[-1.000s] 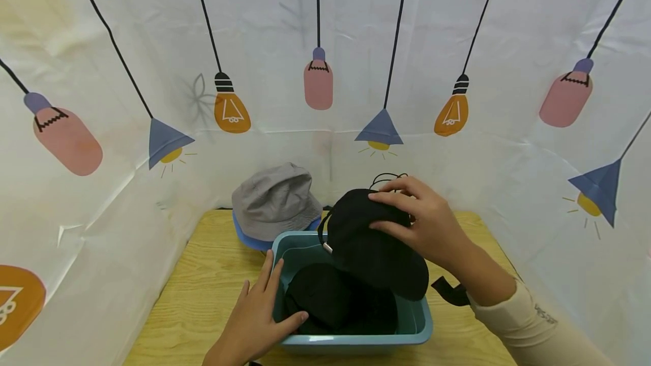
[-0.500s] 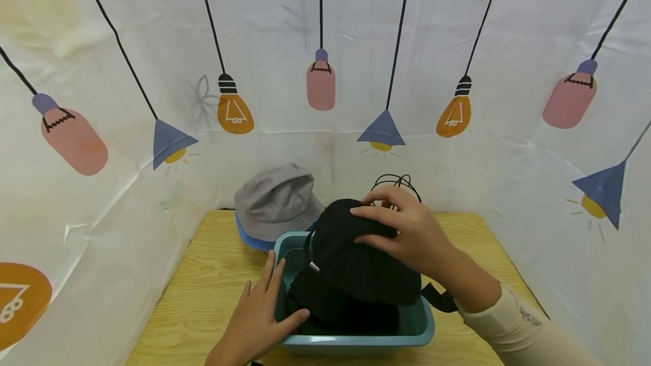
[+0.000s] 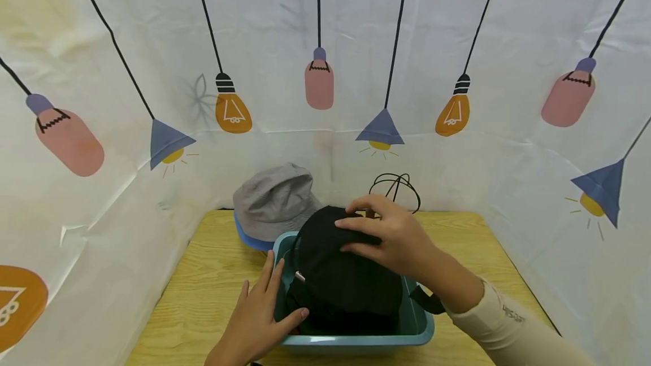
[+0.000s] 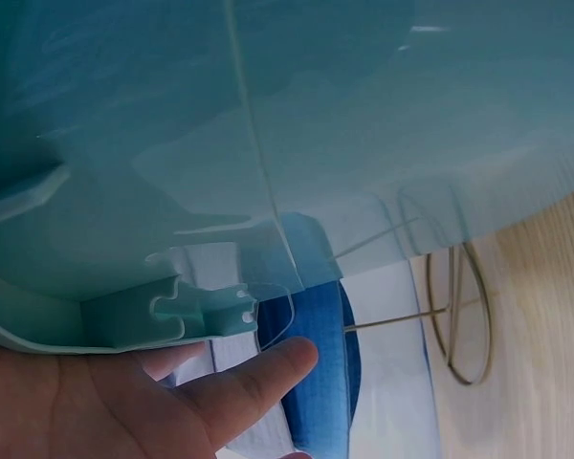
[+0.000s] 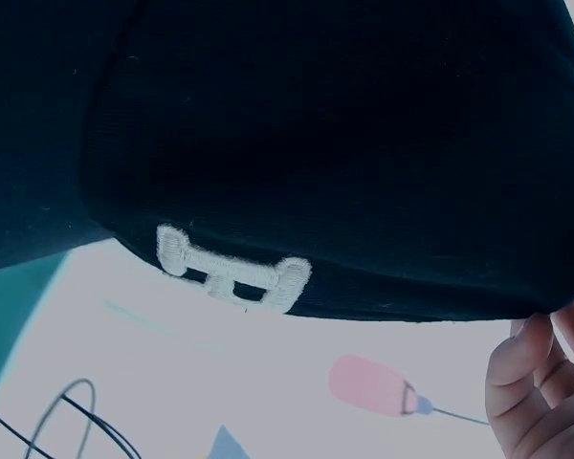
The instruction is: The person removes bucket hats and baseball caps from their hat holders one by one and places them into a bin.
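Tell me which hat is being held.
The upper black cap, pinched by the right hand; the lower black hat in the tub and the grey hat behind aren't gripped.

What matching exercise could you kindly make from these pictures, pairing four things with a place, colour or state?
Column one:
1. Left hand
2. Right hand
3. Grey hat
4. Bin

Column two:
A. On top of a blue item
B. Light blue-green
C. Holding a black cap
D. At the bin's rim

Right pairs: 1-D, 2-C, 3-A, 4-B.
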Tool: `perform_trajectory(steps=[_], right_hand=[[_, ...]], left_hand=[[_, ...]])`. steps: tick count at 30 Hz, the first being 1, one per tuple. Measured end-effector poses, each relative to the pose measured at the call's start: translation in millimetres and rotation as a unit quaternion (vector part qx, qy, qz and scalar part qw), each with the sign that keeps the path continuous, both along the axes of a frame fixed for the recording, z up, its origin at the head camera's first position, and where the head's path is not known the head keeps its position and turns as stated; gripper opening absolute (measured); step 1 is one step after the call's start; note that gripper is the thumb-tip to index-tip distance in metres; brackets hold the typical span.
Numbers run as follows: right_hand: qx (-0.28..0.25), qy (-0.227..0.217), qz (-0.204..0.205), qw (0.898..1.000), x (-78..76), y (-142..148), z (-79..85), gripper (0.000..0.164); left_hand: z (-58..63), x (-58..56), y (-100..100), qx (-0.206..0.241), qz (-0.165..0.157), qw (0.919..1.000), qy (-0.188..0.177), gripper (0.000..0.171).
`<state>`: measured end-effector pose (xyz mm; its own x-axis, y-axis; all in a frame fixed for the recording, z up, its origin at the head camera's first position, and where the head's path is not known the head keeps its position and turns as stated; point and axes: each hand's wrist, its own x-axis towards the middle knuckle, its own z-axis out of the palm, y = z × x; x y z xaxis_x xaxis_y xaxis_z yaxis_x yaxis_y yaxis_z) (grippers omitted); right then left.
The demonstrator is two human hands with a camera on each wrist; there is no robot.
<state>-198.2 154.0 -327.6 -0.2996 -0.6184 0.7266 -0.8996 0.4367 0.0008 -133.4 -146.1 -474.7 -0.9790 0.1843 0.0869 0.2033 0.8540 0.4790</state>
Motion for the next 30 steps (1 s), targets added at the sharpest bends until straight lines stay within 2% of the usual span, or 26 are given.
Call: perform_trajectory(steps=[3,10,15,25,30], right_hand=[[0.021,-0.019,-0.005,1.000,-0.1,-3,-7.8,0.040],[0.059,-0.018,-0.008,0.998,-6.2,-9,-35.3,0.040],[0.085,-0.037,0.001,0.996,-10.7,-12,-54.0,0.038],[0.137,-0.082,-0.023,0.987,-14.7,-18,-75.3,0.039],[0.164,-0.115,-0.015,0.980,-13.3,-23,-82.9,0.043]], left_hand=[[-0.4,-0.1,0,-0.001,-0.001,1.0000,0.001,0.108],[-0.4,-1.0,-1,-0.007,-0.003,1.0000,0.003,0.112],[-0.2,-1.8,-1,-0.009,-0.005,0.9999,0.000,0.114],[0.5,-0.4,-1,-0.006,-0.009,0.9999,-0.003,0.113],[0.7,0.0,-1,-0.006,-0.008,0.9999,0.000,0.112]])
